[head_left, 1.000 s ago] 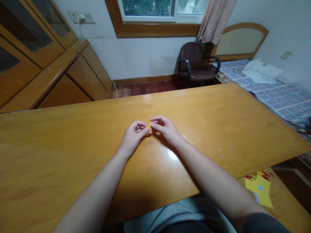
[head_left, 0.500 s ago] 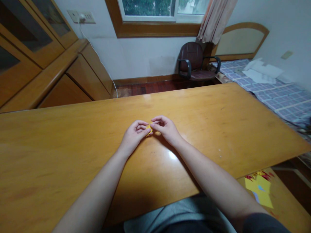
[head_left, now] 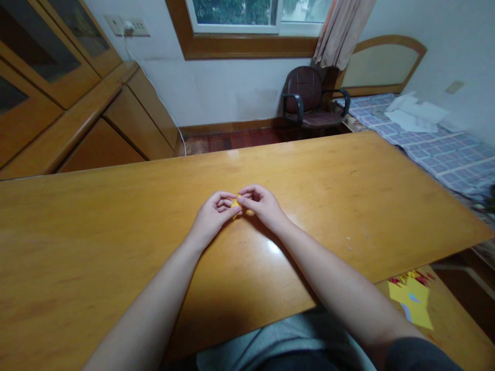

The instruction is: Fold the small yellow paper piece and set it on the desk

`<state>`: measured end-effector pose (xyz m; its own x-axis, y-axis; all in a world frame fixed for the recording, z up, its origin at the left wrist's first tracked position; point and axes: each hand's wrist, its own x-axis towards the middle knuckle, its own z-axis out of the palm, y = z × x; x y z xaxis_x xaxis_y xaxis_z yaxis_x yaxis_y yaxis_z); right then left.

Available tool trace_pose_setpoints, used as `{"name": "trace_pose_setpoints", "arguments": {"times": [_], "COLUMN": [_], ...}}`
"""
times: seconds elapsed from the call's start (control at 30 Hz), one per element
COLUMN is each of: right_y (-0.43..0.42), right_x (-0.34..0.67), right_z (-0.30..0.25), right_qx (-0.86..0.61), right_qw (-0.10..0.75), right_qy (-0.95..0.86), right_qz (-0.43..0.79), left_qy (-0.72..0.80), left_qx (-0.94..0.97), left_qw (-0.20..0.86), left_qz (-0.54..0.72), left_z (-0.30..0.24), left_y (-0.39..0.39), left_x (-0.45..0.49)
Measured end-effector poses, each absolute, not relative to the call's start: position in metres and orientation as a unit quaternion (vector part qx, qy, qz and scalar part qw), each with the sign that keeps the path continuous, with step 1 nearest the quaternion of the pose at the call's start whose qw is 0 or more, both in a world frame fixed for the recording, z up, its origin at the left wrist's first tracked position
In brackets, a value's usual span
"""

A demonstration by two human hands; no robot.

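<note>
As you held a small yellow piece [head_left: 235, 203] over the tabletop [head_left: 116, 247], your left hand [head_left: 211, 214] pinched its left; your right hand [head_left: 263, 203], its right; its long axis was unclear.

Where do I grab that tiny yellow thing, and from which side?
Probably pinch the yellow thing by the little end poking out below the left hand's thumb, from the wearer's side. That bit looks free; the right hand is at the far end.

Small yellow paper piece [head_left: 235, 204], angular, partly hidden, pinched between left fingers [head_left: 233, 210] and right fingers [head_left: 247, 201]
</note>
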<state>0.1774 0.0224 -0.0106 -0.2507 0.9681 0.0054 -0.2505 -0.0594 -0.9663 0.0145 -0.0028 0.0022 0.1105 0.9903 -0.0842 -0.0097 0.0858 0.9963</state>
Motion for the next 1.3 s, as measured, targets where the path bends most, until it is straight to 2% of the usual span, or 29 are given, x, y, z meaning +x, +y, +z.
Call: {"name": "trace_pose_setpoints", "arguments": {"times": [1.3], "right_y": [0.0205], "right_x": [0.1786], "right_z": [-0.0048], "right_qx": [-0.362], "right_qw": [0.495], "right_qy": [-0.494], "right_qz": [0.616], "left_qy": [0.474], "left_qx": [0.507], "left_qw": [0.564], "left_qz": [0.447], "left_z": [0.0003], "left_y": [-0.0019], "left_x": [0.0123]}}
